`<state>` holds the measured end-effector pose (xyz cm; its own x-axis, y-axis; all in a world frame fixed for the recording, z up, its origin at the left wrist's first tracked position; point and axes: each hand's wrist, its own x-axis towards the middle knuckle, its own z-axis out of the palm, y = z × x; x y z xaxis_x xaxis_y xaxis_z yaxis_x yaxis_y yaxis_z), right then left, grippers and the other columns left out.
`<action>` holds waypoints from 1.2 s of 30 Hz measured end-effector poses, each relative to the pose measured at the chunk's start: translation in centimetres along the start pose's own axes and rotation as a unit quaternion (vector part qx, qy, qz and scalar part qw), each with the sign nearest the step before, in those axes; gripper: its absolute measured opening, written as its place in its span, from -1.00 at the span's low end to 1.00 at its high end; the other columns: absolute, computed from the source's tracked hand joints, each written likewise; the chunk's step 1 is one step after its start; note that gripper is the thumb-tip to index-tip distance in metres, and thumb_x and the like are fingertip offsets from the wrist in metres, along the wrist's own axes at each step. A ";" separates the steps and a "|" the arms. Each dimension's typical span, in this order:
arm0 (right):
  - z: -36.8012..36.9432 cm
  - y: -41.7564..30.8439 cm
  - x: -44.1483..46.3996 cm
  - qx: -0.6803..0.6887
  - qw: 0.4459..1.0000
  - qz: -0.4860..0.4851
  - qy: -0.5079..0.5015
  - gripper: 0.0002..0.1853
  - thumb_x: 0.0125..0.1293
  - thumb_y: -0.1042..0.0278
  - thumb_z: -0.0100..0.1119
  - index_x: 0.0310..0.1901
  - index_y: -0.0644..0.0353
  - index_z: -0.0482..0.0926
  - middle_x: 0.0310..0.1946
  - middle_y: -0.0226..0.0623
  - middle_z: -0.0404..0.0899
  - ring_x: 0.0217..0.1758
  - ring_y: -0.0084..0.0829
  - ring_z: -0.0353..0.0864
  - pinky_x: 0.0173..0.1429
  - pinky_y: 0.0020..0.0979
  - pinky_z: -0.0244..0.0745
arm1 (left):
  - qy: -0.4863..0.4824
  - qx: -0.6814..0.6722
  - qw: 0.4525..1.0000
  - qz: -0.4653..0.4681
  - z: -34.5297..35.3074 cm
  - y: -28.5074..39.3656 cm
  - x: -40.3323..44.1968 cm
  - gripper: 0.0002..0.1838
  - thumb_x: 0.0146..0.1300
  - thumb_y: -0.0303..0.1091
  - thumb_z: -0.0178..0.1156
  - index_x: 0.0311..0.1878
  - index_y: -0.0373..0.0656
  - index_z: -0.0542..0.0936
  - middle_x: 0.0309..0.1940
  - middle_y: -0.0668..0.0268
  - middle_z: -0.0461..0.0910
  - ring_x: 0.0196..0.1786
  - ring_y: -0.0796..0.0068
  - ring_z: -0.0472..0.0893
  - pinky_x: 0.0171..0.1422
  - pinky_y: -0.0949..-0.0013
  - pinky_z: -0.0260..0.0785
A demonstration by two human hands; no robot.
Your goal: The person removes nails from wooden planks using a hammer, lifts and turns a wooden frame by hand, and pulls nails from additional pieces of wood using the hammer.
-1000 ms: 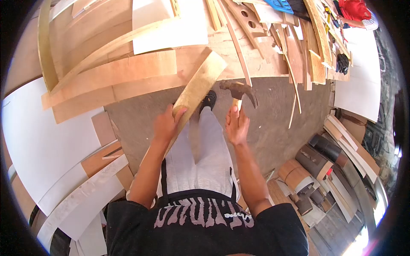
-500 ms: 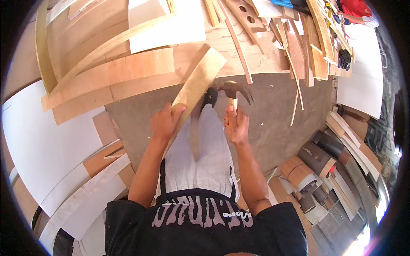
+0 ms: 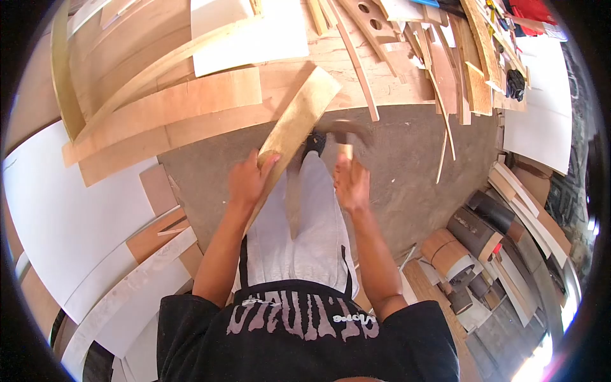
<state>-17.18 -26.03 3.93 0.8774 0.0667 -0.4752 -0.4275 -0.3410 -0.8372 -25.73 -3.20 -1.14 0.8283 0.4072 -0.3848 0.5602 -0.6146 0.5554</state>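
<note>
My left hand [image 3: 250, 181] grips the lower part of a long wooden board [image 3: 299, 118], which slants up and to the right to the edge of the worktable. In my right hand [image 3: 352, 184] is a claw hammer [image 3: 344, 150], held upright by its handle. The hammer's head is smeared by motion and lies just right of the board. My thumb lies along the handle.
A worktable [image 3: 286, 89] across the top bears wood strips and a white sheet [image 3: 248, 38]. White panels [image 3: 83, 210] lie at left. Rolled sheets [image 3: 445, 251] and offcuts fill the lower right. A person's red clothing [image 3: 529, 14] shows at top right.
The hammer's head has swung in my right hand and now looks blurred beside the board. The board and my left hand have hardly moved.
</note>
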 end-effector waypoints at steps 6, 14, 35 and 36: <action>-0.8 -3.2 -0.9 -0.113 0.987 -0.109 0.042 -0.37 0.64 -0.27 -0.04 -0.25 0.29 0.49 -0.61 -0.41 0.39 -0.54 -0.58 0.36 -0.49 -0.33 0.29 | 0.006 0.015 1.000 -0.003 0.1 -0.2 -0.4 -0.32 0.44 0.38 0.10 -0.17 -0.21 0.62 -0.46 -0.15 0.67 -0.35 -0.31 0.68 -0.27 -0.21 0.48; -0.4 -1.4 0.2 -0.247 0.955 -0.164 0.008 -0.44 0.66 -0.13 -0.04 -0.23 0.32 0.52 -0.65 -0.27 0.44 -0.61 -0.40 0.49 -0.46 -0.21 0.35 | 0.016 0.024 1.000 0.011 0.5 -0.5 0.0 -0.35 0.43 0.37 0.12 -0.22 -0.17 0.60 -0.51 -0.11 0.66 -0.39 -0.28 0.68 -0.32 -0.20 0.47; 0.2 -1.4 -0.2 -0.069 0.998 -0.016 0.001 -0.36 0.64 -0.31 -0.11 -0.25 0.23 0.48 -0.63 -0.51 0.32 -0.63 -0.66 0.30 -0.60 -0.47 0.22 | -0.033 0.011 0.999 -0.021 -0.7 0.3 0.1 -0.27 0.42 0.43 0.08 -0.08 -0.21 0.63 -0.41 -0.14 0.69 -0.29 -0.31 0.69 -0.18 -0.21 0.50; 0.0 -1.4 -0.2 -0.099 0.995 -0.018 -0.005 -0.36 0.64 -0.30 -0.11 -0.26 0.24 0.48 -0.63 -0.50 0.33 -0.63 -0.65 0.31 -0.59 -0.46 0.23 | -0.072 0.000 0.996 -0.048 -0.9 0.5 0.1 -0.22 0.41 0.44 0.08 0.06 -0.24 0.67 -0.34 -0.16 0.72 -0.22 -0.34 0.70 -0.07 -0.23 0.52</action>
<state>-16.83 -25.54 5.17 0.8891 0.0907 -0.4487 -0.3432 -0.5165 -0.7845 -25.35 -2.86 -0.25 0.7613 0.3631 -0.5373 0.6364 -0.5772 0.5117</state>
